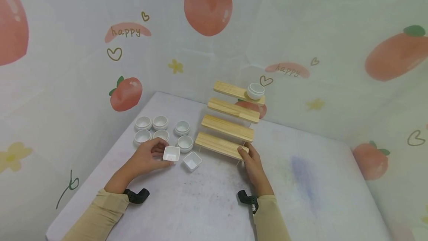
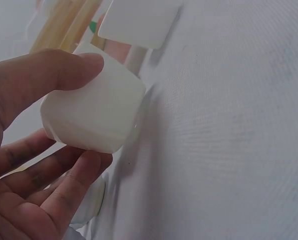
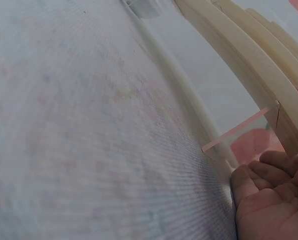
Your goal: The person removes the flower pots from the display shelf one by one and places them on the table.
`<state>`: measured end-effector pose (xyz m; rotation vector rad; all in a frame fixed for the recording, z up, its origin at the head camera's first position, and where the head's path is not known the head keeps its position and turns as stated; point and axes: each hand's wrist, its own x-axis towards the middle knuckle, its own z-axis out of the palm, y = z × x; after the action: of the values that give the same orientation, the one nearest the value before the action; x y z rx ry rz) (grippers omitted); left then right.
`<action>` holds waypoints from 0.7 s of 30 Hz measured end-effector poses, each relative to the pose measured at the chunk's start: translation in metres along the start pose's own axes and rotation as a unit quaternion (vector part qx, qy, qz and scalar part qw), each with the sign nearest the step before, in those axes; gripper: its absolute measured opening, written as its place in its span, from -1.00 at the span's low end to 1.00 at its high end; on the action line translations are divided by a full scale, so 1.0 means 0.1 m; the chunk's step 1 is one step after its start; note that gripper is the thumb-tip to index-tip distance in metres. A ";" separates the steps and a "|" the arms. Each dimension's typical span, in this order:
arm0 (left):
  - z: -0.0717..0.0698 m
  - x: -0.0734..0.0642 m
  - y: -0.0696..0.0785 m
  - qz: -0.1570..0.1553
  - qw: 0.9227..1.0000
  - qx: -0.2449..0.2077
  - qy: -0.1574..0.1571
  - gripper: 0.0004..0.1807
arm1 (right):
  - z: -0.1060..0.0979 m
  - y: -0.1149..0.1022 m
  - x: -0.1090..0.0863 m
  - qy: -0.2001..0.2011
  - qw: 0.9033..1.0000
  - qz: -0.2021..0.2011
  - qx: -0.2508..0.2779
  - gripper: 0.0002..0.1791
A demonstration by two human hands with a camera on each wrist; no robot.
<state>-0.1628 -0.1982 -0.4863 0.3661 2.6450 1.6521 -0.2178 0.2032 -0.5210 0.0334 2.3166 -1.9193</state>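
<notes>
My left hand (image 1: 147, 157) pinches a small white square bowl (image 1: 171, 154) between thumb and fingers. In the left wrist view the thumb lies on one side of this bowl (image 2: 96, 102) and fingertips touch its lower edge. A second square bowl (image 1: 192, 161) stands on the table just right of it. My right hand (image 1: 254, 163) holds the right end of the lowest plank of a stepped wooden display rack (image 1: 220, 145), thumb on top. In the right wrist view its fingers (image 3: 271, 175) curl below the plank, beside a clear support (image 3: 241, 127).
Several round white bowls (image 1: 143, 123) stand in a group on the white table (image 1: 187, 211), left of the rack. One round bowl (image 1: 255, 91) sits at the right end of the top plank. A curtain (image 1: 160, 3) printed with fruit hangs behind the table.
</notes>
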 end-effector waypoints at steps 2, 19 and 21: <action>0.00 0.00 0.00 -0.003 1.000 0.001 -0.002 -0.34 | 0.00 0.00 0.00 -0.002 1.000 -0.002 0.001 -0.23; -0.01 -0.02 0.00 -0.026 0.999 0.001 -0.019 -0.31 | 0.00 -0.02 -0.01 -0.005 1.000 -0.002 0.003 -0.23; -0.01 -0.02 0.00 -0.026 0.999 0.002 -0.020 -0.30 | 0.00 -0.02 -0.01 -0.004 1.000 -0.003 0.005 -0.22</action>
<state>-0.1613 -0.1995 -0.4865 0.3248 2.6064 1.6088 -0.2167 0.2029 -0.5192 0.0201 2.3055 -1.9301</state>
